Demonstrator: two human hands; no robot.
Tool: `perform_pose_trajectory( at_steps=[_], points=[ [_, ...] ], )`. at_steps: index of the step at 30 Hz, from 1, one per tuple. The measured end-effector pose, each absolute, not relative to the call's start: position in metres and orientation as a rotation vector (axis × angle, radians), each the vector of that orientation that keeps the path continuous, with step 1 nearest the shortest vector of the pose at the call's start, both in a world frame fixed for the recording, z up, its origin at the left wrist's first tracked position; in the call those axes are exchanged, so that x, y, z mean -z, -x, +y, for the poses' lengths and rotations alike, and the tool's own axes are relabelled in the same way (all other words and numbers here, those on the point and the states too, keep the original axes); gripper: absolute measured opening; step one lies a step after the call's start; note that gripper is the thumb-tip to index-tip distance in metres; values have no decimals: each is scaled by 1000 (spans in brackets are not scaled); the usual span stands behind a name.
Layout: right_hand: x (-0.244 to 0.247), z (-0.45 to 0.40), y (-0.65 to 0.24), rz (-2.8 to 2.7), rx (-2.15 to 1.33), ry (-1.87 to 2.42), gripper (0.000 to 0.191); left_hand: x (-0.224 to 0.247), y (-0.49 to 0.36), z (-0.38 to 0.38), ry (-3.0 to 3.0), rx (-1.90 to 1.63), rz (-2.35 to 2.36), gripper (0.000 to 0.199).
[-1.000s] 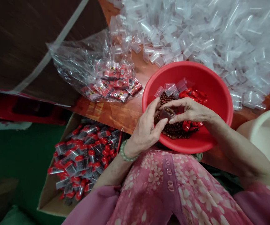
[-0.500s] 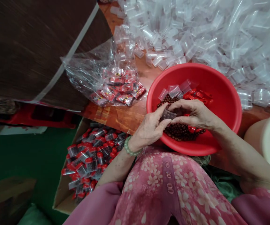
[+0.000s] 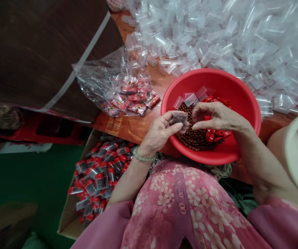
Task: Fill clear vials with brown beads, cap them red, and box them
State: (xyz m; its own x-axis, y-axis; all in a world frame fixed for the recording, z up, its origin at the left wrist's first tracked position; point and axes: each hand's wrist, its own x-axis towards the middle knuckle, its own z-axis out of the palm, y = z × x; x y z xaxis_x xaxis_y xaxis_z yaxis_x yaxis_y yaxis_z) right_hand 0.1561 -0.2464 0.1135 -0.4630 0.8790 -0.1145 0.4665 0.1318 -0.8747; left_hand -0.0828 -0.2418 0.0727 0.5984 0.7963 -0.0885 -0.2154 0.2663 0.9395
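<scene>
My left hand (image 3: 156, 135) grips a small clear plastic case (image 3: 180, 119) with dark brown contents, between thumb and fingers at the left rim of a red basin (image 3: 244, 103). Over the basin is my right hand (image 3: 220, 117), its thumb and curled fingers apart, with nothing visible between them. Below the hands lies a heap of shiny brown beads (image 3: 196, 140). Small red plastic caps (image 3: 210, 135) sit on and beside the beads, partly hidden by my right hand. A few clear empty cases (image 3: 189, 99) rest at the basin's far left side.
A large pile of clear cases (image 3: 216, 38) covers the table's far side. Red printed packets (image 3: 135, 97) lie in a clear bag left of the basin. A cardboard box (image 3: 69, 216) at lower left holds red-capped filled cases. A pale bucket (image 3: 291, 145) stands at right.
The hands have come apart. My left hand has drawn slightly left and turned the brown-filled case upward; the right hand has let go of it and opened over the beads.
</scene>
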Motion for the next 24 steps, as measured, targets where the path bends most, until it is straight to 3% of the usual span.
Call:
perform_pose_trajectory(
  at_steps=[5, 10, 18, 24],
  points=[
    [-95, -248, -181, -2526, -593, 1862, 23, -75, 88, -244, -918, -732, 587, 49],
    [-71, -247, -182, -2808, -406, 2049, 16, -81, 85, -254, -953, -745, 572, 54],
    [-78, -244, -183, -2692, -464, 1991, 20, -94, 78, -274, -1068, -819, 587, 41],
    [-104, -257, -187, -1921, -783, 1666, 24, -96, 69, -285, -1147, -814, 635, 35]
  ],
)
